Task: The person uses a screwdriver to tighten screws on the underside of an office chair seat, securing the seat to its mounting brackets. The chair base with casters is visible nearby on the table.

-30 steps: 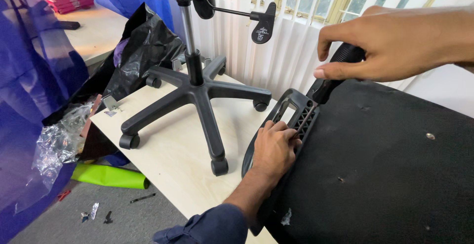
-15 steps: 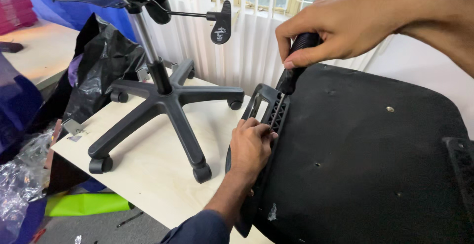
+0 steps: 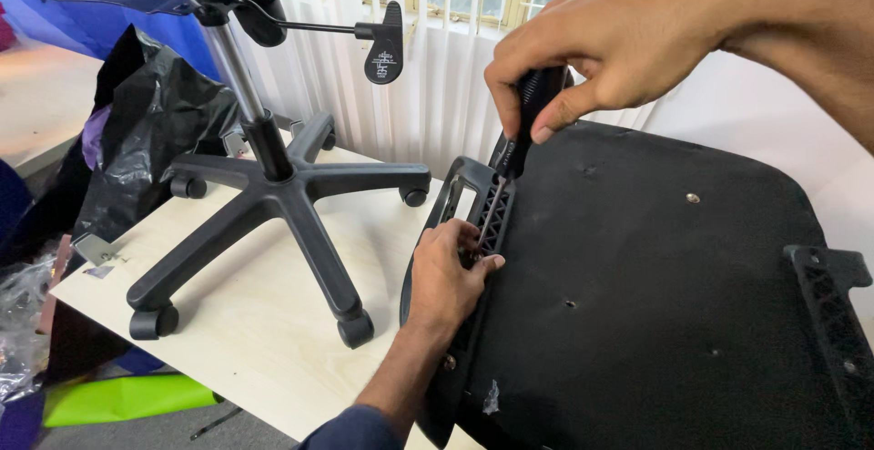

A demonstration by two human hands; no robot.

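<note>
A single head-worn camera looks down and forward from the person's own eye level, close over a pale wooden table. The right hand fills the frame at one o'clock, very near the lens; the left hand sits at centre, slightly lower, reaching in from six o'clock. An upturned black seat spreads toward four o'clock, a five-star chair base stands at ten o'clock, and a curtained window closes the view at twelve. No second view shares the scene
</note>
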